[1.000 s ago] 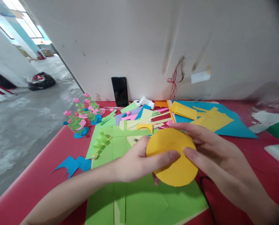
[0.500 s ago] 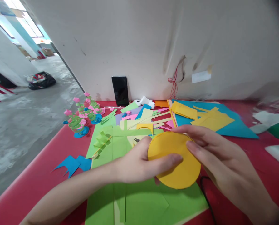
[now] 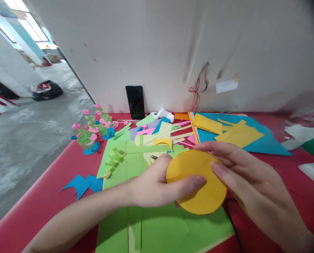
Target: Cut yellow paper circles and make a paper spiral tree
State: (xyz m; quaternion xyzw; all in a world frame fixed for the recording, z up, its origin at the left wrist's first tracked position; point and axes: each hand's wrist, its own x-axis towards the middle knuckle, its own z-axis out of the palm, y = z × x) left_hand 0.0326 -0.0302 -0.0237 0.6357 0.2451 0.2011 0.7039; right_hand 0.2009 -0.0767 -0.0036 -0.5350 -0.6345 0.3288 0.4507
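Both hands hold a yellow paper circle (image 3: 199,191) just above a large green sheet (image 3: 162,228) on the red table (image 3: 41,200). My left hand (image 3: 157,184) pinches the circle's left side, thumb on top and fingers underneath. My right hand (image 3: 246,179) grips its right edge, the thumb pressing on the top face and the fingers curled round the far rim.
Paper scraps in yellow, blue, pink and pale green litter the table behind the hands. Paper flowers (image 3: 92,128) stand at the left. A black phone (image 3: 135,102) leans on the wall beside a white object (image 3: 163,114). A blue cutout (image 3: 79,185) lies near the left edge.
The circle has shifted slightly right and down between my hands. My right thumb has slid up from the circle's middle toward its right edge.
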